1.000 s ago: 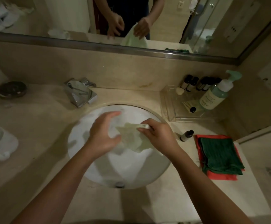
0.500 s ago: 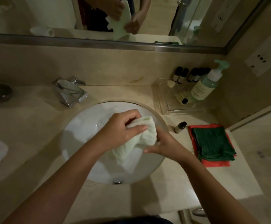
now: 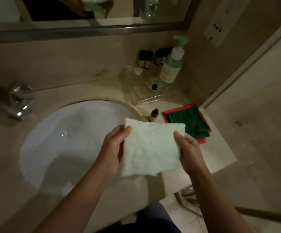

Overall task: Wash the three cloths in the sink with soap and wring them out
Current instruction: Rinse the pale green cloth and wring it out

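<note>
Both hands hold the pale cloth spread flat in the centre of the frame: the left hand pinches its left edge near the top corner, thumb over the fabric, and the right hand grips the right edge the same way. The cloth hangs partly over the right rim of the sink and partly over the counter, so it is no longer fully above the bowl. The other two cloths lie stacked to the right of centre, the green cloth on top of the red cloth, touching each other and apparently dry; by that look two of three are not yet washed. The tap sits at the left edge and the soap bottle stands upper right in a clear tray, with a small vial on the counter just beside the stack. The risks from here seem modest. If the pale cloth is wet, holding it off the bowl could drip onto the counter, the floor or the stack. Setting it down on the stack would mix washed with unwashed. Reaching for the next cloth could knock the vial over, since it stands between sink and stack. Whether this cloth has been wrung enough cannot be told in the dim light.
</note>
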A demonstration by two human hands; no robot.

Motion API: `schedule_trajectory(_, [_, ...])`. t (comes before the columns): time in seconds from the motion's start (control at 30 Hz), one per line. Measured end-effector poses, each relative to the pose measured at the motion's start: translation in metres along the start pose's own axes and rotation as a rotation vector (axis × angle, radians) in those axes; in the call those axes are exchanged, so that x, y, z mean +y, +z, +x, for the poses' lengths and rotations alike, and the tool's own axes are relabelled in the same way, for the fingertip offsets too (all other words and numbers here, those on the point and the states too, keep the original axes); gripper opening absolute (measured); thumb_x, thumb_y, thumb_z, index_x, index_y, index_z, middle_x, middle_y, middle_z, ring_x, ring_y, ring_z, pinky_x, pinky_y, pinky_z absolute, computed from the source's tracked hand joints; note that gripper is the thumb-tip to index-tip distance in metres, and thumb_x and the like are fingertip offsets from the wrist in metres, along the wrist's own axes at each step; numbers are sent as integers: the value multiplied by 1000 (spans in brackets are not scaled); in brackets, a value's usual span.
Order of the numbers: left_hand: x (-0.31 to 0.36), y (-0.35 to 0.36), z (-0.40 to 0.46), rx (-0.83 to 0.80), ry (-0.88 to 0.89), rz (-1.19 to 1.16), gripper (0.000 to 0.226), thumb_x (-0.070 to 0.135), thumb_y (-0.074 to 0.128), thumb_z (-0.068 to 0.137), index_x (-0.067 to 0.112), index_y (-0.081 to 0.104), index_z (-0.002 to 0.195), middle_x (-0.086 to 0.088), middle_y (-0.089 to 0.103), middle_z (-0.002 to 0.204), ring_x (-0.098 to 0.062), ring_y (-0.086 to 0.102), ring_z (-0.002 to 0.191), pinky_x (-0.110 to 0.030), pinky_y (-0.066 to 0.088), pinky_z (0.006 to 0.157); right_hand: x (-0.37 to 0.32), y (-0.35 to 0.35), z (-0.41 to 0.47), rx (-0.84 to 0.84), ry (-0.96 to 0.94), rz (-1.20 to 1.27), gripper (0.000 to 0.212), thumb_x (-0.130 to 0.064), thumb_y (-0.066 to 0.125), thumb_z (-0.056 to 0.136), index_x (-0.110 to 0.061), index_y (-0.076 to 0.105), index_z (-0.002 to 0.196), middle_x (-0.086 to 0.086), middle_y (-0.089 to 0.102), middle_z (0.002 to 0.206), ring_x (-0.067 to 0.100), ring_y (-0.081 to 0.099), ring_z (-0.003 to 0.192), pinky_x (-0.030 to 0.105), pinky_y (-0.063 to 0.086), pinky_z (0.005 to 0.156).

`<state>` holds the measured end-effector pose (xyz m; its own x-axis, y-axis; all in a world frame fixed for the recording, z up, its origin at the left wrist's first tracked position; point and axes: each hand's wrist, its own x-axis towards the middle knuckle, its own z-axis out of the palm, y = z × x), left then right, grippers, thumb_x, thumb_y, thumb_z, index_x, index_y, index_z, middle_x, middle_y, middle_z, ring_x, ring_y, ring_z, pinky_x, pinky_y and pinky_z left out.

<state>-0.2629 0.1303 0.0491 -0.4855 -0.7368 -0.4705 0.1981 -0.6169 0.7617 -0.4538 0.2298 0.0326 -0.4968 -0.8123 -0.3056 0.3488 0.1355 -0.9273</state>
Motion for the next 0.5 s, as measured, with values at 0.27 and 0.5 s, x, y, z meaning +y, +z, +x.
schedule_trajectory(0.27, [-69,105,43,272,-37,95,11,24,65,92,13,67,89,-14,72,96,-30,68,89,-50,55,82,-30,-109,27,-65,204,-138,39,-41,55,88,-13,65,114,11,70,113,27,69,101,41,57,84])
schedule_trajectory(0.5, [-95,137,70,33,-234,328,65,-1,70,81,29,52,135,5,61,127,-20,63,107,-45,56,82,-44,-176,75,-304,338,-170,57,3,66,82,-20,49,132,14,66,121,32,66,108,43,57,80])
